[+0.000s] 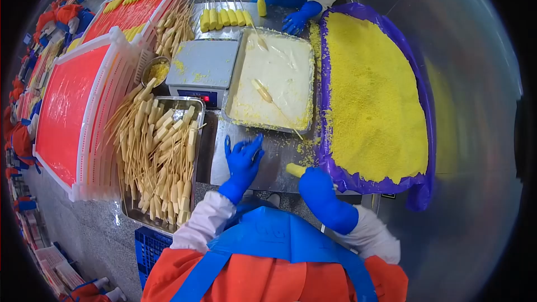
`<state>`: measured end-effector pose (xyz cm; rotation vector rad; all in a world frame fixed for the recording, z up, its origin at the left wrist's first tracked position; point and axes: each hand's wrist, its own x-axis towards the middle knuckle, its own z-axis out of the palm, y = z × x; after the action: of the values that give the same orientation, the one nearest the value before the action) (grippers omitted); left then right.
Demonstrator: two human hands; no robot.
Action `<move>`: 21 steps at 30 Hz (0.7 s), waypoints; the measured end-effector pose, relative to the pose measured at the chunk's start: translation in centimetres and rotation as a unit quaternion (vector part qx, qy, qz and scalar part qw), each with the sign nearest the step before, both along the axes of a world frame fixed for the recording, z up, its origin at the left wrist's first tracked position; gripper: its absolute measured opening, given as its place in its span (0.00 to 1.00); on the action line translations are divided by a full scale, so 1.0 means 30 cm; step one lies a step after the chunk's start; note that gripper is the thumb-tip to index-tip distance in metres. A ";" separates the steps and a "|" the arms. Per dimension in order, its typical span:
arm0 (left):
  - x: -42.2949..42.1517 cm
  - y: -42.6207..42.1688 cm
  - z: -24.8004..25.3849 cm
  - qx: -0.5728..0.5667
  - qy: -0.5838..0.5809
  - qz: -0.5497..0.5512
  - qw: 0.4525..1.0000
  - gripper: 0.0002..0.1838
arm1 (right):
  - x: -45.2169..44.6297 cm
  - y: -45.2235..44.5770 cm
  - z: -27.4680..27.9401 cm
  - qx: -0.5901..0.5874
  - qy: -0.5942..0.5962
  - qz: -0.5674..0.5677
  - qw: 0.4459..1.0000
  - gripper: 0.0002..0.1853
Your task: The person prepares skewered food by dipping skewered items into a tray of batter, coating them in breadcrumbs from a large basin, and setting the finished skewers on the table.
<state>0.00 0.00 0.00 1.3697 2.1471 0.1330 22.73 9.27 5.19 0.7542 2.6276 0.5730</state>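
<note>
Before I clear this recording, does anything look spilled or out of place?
Yes: yellow crumbs lie loose on the metal table between the batter tray and the purple liner. More dot the scale. They look spilled: the main heap sits inside the liner.

Ctr: tray (pixel 263 125) w/ 2 skewers (pixel 263 91) in it; scale (pixel 206 66) just L. R: crumb heap (pixel 372 100). Lower L: skewer pile (pixel 159 156) in pan (pixel 199 120); stacked trays (pixel 75 112) far L. Upper ctr: skewer row (pixel 225 18) behind scale.
</note>
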 end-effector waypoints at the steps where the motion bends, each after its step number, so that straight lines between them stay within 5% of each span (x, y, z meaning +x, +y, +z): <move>1: -0.008 0.057 0.020 0.192 0.081 0.027 0.978 0.40 | 0.015 0.015 -0.001 -0.089 0.074 -0.036 0.993 0.03; 2: -0.013 0.109 0.036 0.373 0.157 0.051 0.913 0.38 | 0.027 0.011 -0.007 -0.179 0.147 -0.072 0.970 0.04; 3: 0.028 0.138 0.028 0.357 0.147 0.049 0.921 0.38 | 0.078 -0.032 -0.067 -0.195 0.135 -0.079 0.968 0.04; 5: 0.027 0.260 -0.032 0.442 0.254 -0.180 0.841 0.38 | 0.084 -0.037 -0.329 -0.324 0.449 -0.122 0.823 0.05; 8: 0.043 0.323 -0.080 0.326 0.152 -0.357 0.862 0.38 | 0.069 -0.003 -0.462 -0.343 0.467 -0.074 0.812 0.07; 12: 0.113 0.030 -0.202 0.220 -0.039 -0.342 0.913 0.43 | 0.143 -0.042 -0.420 -0.370 0.342 -0.059 0.862 0.11; 14: 0.132 -0.101 -0.230 0.227 -0.001 -0.394 0.891 0.43 | 0.201 -0.074 -0.447 -0.327 0.294 0.121 0.890 0.17; 17: 0.095 0.035 -0.166 0.170 -0.066 -0.317 0.931 0.42 | 0.142 0.012 -0.416 -0.299 0.287 0.095 0.905 0.23; 21: 0.071 0.158 -0.154 0.279 0.101 -0.246 0.923 0.41 | 0.083 0.073 -0.410 -0.287 0.296 0.064 0.909 0.24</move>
<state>2.13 4.74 -4.63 2.3006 1.9185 0.4458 25.21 11.45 -7.10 0.6250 3.1494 -0.4881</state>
